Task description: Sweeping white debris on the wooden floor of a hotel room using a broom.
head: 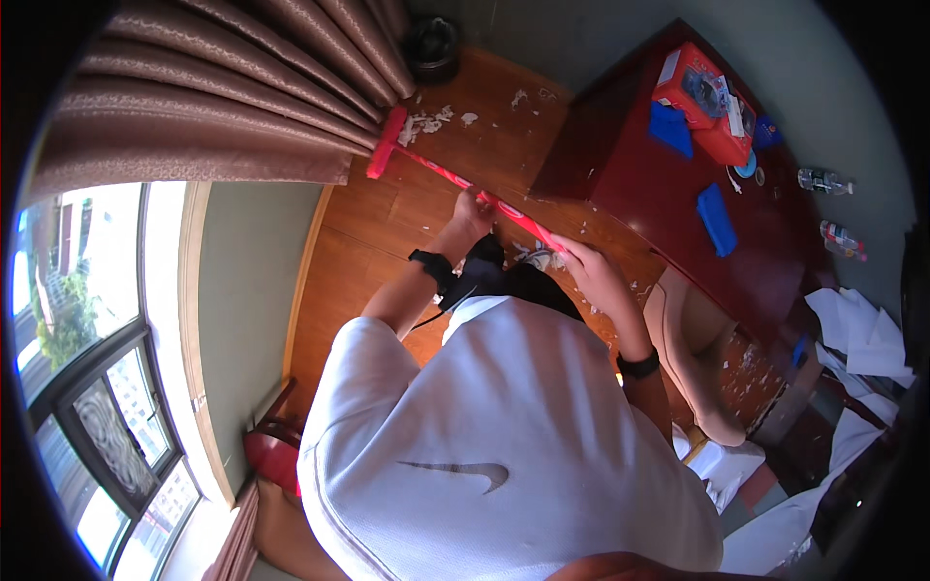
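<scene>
A red broom (386, 142) with a patterned red handle reaches from my hands toward the upper left. My left hand (473, 208) grips the middle of the handle, and my right hand (587, 265) holds its near end. The broom's head rests on the wooden floor (363, 232), against the hem of the brown curtain (290, 109). White paper scraps (429, 123) lie just beside the bristles, and more are scattered round my feet and by the wall. Both my wrists wear black bands.
A dark red desk (639, 196) at the right bears red boxes (697, 87) and blue cloth-like items. A black waste bin (434, 49) stands beyond the curtain. A red stool-like piece (272, 454) is at the lower left. White sheets (857, 327) lie at the right.
</scene>
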`<act>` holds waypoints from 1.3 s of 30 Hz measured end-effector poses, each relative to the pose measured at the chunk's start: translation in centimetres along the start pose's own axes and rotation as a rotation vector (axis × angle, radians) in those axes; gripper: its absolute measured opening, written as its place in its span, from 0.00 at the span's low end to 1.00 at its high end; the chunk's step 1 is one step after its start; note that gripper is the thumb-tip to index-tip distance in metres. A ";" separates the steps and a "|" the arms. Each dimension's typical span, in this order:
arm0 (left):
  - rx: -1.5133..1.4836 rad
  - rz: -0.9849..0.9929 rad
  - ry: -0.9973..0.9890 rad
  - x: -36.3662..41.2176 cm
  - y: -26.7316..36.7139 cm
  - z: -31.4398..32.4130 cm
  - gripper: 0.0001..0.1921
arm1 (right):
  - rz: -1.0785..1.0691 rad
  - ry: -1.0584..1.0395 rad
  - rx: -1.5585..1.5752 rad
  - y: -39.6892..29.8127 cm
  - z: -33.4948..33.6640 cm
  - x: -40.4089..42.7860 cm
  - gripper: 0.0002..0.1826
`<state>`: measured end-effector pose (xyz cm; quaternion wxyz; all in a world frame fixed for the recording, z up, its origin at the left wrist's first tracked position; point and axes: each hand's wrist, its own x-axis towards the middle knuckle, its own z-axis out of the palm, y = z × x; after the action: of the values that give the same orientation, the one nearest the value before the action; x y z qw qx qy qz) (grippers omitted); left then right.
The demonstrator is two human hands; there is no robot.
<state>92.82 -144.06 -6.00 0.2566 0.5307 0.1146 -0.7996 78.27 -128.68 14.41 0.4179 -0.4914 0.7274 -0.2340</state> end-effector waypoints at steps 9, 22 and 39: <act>0.158 -0.058 -0.017 1.4 -5.7 -3.6 0.06 | 0.144 0.086 -0.208 8.4 12.3 5.0 0.16; 0.443 -0.773 0.190 -3.0 -11.8 -0.7 0.09 | 0.043 0.143 -0.130 4.6 1.3 -14.6 0.14; 0.398 -0.174 -0.146 1.7 -4.1 0.9 0.11 | 0.135 0.295 -0.200 6.2 7.5 1.1 0.16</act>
<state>89.44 -141.52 -7.52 0.0843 0.4999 -0.0188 -0.8618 81.15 -126.65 5.23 0.2706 -0.4409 0.8317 -0.2018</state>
